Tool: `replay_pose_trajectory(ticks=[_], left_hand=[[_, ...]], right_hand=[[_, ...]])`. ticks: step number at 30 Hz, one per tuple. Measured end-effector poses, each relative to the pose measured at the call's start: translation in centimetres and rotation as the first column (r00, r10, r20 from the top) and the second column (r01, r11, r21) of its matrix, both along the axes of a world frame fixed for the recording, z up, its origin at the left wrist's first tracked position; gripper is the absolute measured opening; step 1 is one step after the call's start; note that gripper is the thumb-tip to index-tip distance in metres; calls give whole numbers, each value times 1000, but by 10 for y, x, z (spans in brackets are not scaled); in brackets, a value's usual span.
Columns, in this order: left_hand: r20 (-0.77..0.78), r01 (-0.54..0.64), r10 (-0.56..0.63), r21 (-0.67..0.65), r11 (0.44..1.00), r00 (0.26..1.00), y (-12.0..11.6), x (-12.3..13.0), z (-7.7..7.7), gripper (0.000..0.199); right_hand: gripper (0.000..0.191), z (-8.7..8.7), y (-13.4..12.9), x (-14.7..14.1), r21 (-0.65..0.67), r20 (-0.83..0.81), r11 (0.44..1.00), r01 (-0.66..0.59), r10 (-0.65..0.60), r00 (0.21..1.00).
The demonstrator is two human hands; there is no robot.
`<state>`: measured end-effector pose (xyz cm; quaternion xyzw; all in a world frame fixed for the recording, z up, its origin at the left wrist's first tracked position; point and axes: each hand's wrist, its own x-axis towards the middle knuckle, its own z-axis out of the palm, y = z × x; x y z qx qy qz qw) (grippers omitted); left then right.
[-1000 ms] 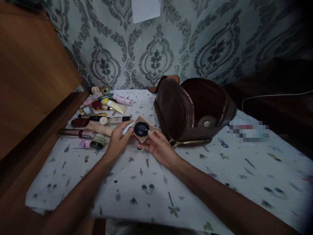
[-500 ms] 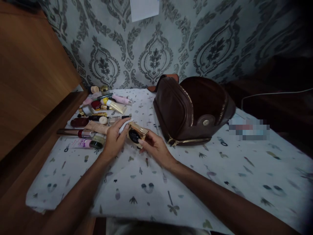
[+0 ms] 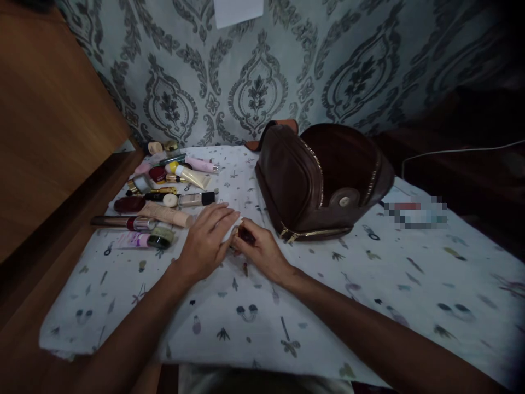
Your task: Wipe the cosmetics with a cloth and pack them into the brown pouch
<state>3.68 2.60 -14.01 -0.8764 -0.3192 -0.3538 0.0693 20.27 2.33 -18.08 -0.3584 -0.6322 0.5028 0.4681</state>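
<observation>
1. The gold-edged case (image 3: 237,236) could slip: it is small, and the right hand (image 3: 264,251) seems to pinch it mainly between thumb and fingertips. It is between the hands, mid-desk (image 3: 328,328), left of the brown bag (image 3: 287,175); a slip would probably drop it onto the patterned cloth.
2. The left hand (image 3: 203,246) could knock the beige tube (image 3: 166,214), whose capped end lies just beside its knuckles. A leftward swing might roll that into the green-lidded jar (image 3: 161,238) or other cosmetics crowded towards the left edge.
3. Overlapping fingers hide much of the case, so its tilt is hard to judge; uneven pressure from both sides could twist it loose.
4. The right hand has its fingers curled and closed on the case, thumb side towards the left hand; its forearm comes in from the near right corner.
5. The left hand is back up, fingers extended and slanting towards the far edge, forearm from the near left. Whether it grips anything underneath, I cannot tell.
</observation>
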Motion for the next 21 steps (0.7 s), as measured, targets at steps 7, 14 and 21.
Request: replay_pose_trajectory(ticks=[7, 14, 21], left_hand=[[-8, -32, 32, -33, 999, 999, -5, 5, -2, 32], [255, -121, 206, -314, 942, 945, 5, 1, -4, 32], [430, -50, 306, -512, 857, 850, 12, -4, -2, 36]], right_hand=[[22, -2, 2, 1, -43, -68, 999, -2, -1, 998], [41, 5, 5, -2, -303, -369, 944, -128, 8, 929], [43, 8, 5, 0, -443, -497, 877, -185, -68, 865]])
